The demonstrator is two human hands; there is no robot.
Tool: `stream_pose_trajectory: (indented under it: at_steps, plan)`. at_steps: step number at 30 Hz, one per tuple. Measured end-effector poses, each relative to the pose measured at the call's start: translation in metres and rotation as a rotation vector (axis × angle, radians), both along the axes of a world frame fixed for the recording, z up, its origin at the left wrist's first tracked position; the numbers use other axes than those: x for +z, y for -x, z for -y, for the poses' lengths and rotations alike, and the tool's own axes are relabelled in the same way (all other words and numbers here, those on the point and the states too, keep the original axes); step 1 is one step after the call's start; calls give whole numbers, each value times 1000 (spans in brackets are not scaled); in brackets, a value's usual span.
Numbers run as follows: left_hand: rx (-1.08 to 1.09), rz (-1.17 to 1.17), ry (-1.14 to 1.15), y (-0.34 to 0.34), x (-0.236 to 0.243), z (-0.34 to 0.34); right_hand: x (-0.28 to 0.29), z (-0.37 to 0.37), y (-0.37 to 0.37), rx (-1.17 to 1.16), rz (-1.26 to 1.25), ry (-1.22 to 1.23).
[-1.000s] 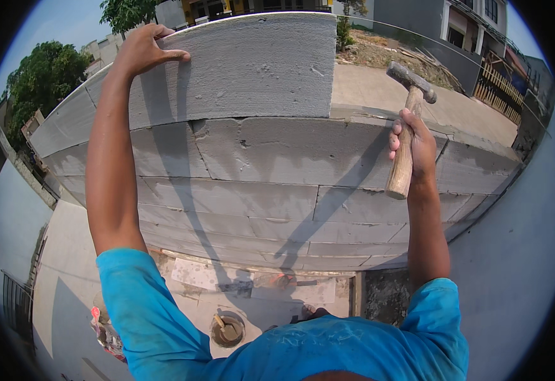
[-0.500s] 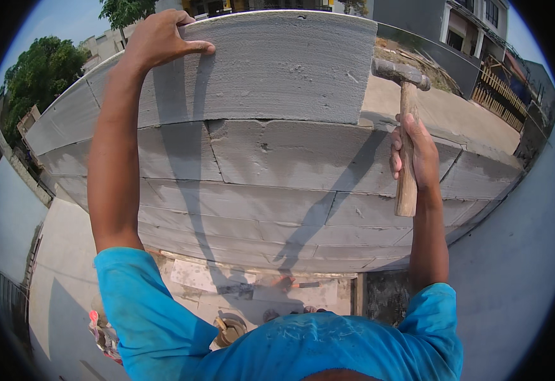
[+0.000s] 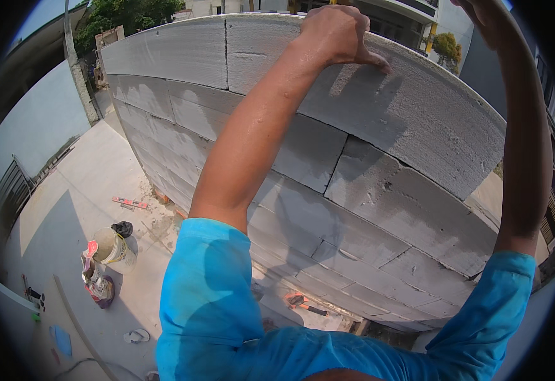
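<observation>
Along the top of a grey lightweight-block wall (image 3: pixel 379 190), my left hand (image 3: pixel 338 35) is closed over the upper edge of a large pale concrete block (image 3: pixel 446 114). Its thumb presses the near face, and the other fingers are partly hidden behind the edge. My right hand (image 3: pixel 486 19) is raised at the upper right, beyond the block's right half. The frame edge cuts it off, and what shows of its fingers looks curled. The hammer seen in it half a second ago is outside the picture now.
At the wall's foot lies an orange-and-black handled tool (image 3: pixel 304 305). On the left ground are a red spirit level (image 3: pixel 130 203), a white bucket (image 3: pixel 117 254), a black bag (image 3: pixel 122 229), a standing sack (image 3: pixel 97 282) and slippers (image 3: pixel 136 336). A pale building wall (image 3: pixel 36 133) stands farther left.
The view has swung left, bringing the bucket and sack into sight. My right hand has risen to the upper edge, and the hammer has left the picture. My left hand still grips the block's top.
</observation>
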State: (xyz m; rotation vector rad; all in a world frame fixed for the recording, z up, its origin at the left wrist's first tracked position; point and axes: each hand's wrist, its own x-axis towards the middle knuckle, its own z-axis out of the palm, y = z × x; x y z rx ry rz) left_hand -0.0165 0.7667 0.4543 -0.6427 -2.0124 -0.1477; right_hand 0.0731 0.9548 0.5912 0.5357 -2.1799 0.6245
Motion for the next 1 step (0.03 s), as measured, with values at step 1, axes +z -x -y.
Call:
stream_pose_trajectory:
  at_steps: [1]
  plan:
    - [-28,13,-5,14,-7,-2,-6,42,15,27,92,-15]
